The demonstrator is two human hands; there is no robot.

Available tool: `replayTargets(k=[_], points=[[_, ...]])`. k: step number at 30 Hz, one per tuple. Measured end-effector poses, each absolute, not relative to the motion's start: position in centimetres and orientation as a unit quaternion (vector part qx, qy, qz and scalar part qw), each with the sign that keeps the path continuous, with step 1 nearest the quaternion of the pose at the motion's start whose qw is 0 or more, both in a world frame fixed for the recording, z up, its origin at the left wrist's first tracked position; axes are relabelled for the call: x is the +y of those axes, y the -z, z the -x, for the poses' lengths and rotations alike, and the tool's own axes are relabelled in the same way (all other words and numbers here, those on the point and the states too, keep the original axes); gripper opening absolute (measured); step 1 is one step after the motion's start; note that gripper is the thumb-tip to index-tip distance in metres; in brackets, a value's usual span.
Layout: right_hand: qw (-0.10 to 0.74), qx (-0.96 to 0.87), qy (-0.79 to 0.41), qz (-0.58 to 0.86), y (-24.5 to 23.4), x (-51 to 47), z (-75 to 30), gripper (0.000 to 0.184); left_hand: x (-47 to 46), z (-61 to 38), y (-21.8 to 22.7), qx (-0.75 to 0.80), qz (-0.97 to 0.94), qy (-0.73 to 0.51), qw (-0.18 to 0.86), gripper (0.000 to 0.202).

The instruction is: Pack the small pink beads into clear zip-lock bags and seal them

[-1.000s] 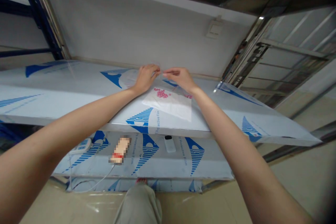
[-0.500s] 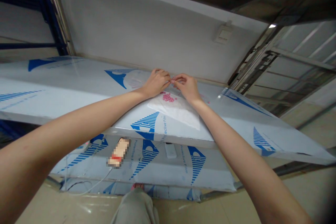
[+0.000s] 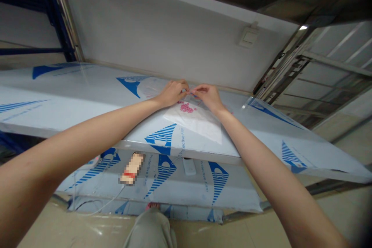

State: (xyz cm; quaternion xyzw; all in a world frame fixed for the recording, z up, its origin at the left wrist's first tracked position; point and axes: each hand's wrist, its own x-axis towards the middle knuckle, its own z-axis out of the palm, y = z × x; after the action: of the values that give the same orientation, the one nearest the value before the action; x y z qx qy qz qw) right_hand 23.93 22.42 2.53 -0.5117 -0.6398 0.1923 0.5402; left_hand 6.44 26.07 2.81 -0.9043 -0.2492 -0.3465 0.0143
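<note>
My left hand [image 3: 174, 93] and my right hand [image 3: 208, 96] meet fingertip to fingertip near the back of the filmed tabletop [image 3: 116, 122]. Each pinches with thumb and fingers. Whatever lies between the tips is too small to make out. Just in front of them, a cluster of small pink bead-like pieces [image 3: 186, 107] lies on a thin whitish sheet or bag [image 3: 203, 126], which spreads toward the front edge and partly under my right forearm. Beside my left hand is a clear plastic piece [image 3: 147, 88], partly hidden by that hand.
On the lower shelf [image 3: 232, 197] lie a phone [image 3: 133, 167] with a white cable [image 3: 109, 201] and a white box-like device [image 3: 190, 166]. A pale wall with a switch [image 3: 249, 37] rises behind the tabletop. Blue metal posts [image 3: 55, 15] stand at the left.
Both hands have dropped slightly toward the tabletop, their fingertips still together. The pink pieces and the sheet lie as before.
</note>
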Motion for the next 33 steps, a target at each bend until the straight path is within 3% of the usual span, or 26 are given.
replayTargets(k=[6,15,20,28,31,33], points=[[0.526,-0.646,-0.201,0.515,-2.7,22.0,-24.0,0.006,25.8,-6.5,-3.0,-0.278,0.895,0.345,0.048,0.023],[0.504,-0.667,-0.222,0.501,-2.3,21.5,-23.5,0.032,25.5,-6.8,-2.9,-0.242,0.904,0.353,0.027,0.017],[0.514,-0.654,-0.222,0.508,-2.7,22.1,-23.7,0.021,25.8,-6.8,-2.8,-0.252,0.888,0.385,-0.017,0.022],[0.515,-0.647,-0.139,0.545,-2.8,22.0,-24.1,0.003,25.6,-6.6,-3.2,-0.306,0.851,0.427,-0.016,0.013],[0.497,-0.671,-0.158,0.527,-2.4,21.9,-23.8,0.033,25.4,-6.8,-3.1,-0.260,0.872,0.414,-0.013,0.014],[0.480,-0.688,-0.164,0.519,-2.3,21.9,-23.6,0.031,25.3,-7.0,-3.0,-0.223,0.888,0.402,-0.012,0.015]])
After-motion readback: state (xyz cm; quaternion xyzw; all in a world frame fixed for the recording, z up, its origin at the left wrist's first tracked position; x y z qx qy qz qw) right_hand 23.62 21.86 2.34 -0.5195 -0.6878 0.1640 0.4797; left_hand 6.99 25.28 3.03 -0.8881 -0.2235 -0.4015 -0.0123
